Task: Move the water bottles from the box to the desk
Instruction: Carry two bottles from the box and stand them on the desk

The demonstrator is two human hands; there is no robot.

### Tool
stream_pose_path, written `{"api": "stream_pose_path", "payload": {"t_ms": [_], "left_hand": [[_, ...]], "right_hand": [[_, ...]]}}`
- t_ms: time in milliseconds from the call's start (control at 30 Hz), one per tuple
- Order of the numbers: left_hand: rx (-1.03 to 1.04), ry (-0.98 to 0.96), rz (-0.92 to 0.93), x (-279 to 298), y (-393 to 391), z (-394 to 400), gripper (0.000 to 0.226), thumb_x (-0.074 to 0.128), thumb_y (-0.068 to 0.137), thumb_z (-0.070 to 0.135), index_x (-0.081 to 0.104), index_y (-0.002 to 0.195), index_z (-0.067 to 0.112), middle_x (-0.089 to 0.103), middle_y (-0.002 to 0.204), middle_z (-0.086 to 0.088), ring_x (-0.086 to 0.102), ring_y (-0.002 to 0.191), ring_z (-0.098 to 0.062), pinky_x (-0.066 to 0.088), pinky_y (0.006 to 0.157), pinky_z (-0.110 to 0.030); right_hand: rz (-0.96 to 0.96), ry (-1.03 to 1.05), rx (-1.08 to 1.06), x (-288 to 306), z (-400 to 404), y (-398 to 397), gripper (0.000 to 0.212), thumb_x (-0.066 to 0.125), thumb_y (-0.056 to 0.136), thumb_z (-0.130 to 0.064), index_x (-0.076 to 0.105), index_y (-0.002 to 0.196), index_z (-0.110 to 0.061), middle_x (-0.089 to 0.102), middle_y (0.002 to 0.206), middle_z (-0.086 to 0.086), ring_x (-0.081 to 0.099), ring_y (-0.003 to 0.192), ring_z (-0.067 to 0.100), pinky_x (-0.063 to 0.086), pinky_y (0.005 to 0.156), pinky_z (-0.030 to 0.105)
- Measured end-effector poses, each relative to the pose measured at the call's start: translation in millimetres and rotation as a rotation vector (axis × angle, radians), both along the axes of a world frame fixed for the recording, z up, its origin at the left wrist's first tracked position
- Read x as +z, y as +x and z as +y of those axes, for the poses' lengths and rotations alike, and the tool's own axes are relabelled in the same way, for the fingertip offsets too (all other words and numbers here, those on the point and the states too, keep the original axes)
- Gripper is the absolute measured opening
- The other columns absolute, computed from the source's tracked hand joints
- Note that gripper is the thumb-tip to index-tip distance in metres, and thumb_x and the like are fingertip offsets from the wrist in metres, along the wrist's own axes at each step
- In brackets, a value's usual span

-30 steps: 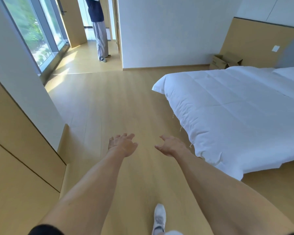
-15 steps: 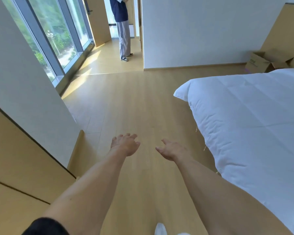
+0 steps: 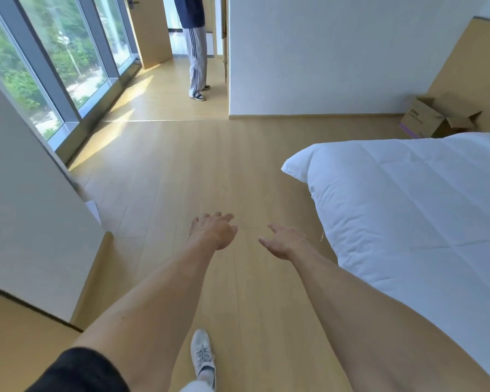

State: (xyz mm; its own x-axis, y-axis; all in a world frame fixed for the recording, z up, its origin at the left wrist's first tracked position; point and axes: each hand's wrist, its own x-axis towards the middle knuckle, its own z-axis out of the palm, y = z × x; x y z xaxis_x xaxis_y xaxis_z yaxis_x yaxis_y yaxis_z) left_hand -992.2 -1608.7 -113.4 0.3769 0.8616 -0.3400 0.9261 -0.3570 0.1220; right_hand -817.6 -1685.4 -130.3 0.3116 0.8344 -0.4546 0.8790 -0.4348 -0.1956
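An open cardboard box (image 3: 432, 120) stands on the floor at the far right, against the wall beyond the bed corner; its inside is hidden, and no water bottle or desk shows. My left hand (image 3: 214, 230) and my right hand (image 3: 285, 241) reach out over the wooden floor, both empty with fingers apart, far from the box.
A white-covered bed (image 3: 408, 210) fills the right side. A white wall (image 3: 26, 210) and wooden panel stand close on my left. Tall windows (image 3: 54, 60) line the far left. A person (image 3: 195, 52) stands in the doorway ahead. My white shoe (image 3: 203, 355) is on the floor.
My view has moved forward and swung left: the bed and box slid rightward, the windows and the standing person came nearer. My hands stayed outstretched and empty.
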Motion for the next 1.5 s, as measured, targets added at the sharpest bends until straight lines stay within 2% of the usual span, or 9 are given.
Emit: {"api": "stream_pose_path", "payload": {"t_ms": [433, 733, 1000, 1300, 1500], "left_hand": [[-0.086, -0.024, -0.03, -6.6, 34.2, 250.1, 0.053, 0.03, 0.103, 0.051, 0.032, 0.154, 0.035, 0.033, 0.161, 0.004, 0.032, 0.146, -0.027, 0.023, 0.119, -0.048], [-0.122, -0.042, -0.006, -19.0, 61.8, 355.1, 0.054, 0.028, 0.104, 0.052, 0.032, 0.154, 0.035, 0.034, 0.16, 0.003, 0.033, 0.145, -0.027, 0.023, 0.118, -0.047], [-0.1, -0.003, 0.035, -23.9, 113.3, 464.8, 0.053, 0.029, 0.103, 0.052, 0.032, 0.154, 0.036, 0.034, 0.16, 0.003, 0.034, 0.144, -0.027, 0.024, 0.118, -0.047], [-0.064, 0.024, 0.07, -2.7, 205.6, 605.8, 0.053, 0.029, 0.104, 0.051, 0.032, 0.154, 0.034, 0.036, 0.159, 0.001, 0.035, 0.144, -0.028, 0.024, 0.118, -0.047], [-0.097, 0.033, 0.067, -0.8, 264.6, 667.1, 0.053, 0.029, 0.104, 0.05, 0.033, 0.154, 0.034, 0.038, 0.157, 0.002, 0.036, 0.142, -0.027, 0.025, 0.116, -0.047]], "right_hand": [[-0.03, 0.043, -0.106, 20.4, 229.4, 22.4, 0.064, 0.035, 0.098, -0.061, 0.028, 0.154, -0.03, 0.038, 0.157, 0.002, 0.036, 0.143, 0.027, 0.03, 0.114, 0.047], [-0.022, 0.022, -0.113, 16.3, 334.5, 43.5, 0.065, 0.034, 0.098, -0.062, 0.028, 0.154, -0.031, 0.039, 0.157, 0.001, 0.035, 0.143, 0.026, 0.03, 0.114, 0.047], [0.014, 0.016, -0.118, -0.9, 444.8, 104.8, 0.063, 0.036, 0.099, -0.059, 0.028, 0.154, -0.031, 0.038, 0.157, 0.003, 0.033, 0.143, 0.028, 0.029, 0.112, 0.045], [0.039, -0.001, -0.073, 0.9, 585.6, 197.3, 0.062, 0.037, 0.098, -0.06, 0.03, 0.153, -0.03, 0.042, 0.152, 0.006, 0.037, 0.141, 0.029, 0.033, 0.112, 0.044], [0.03, -0.017, -0.066, 1.7, 650.5, 247.6, 0.065, 0.036, 0.098, -0.062, 0.028, 0.154, -0.032, 0.039, 0.155, 0.005, 0.033, 0.143, 0.028, 0.026, 0.115, 0.048]]}}
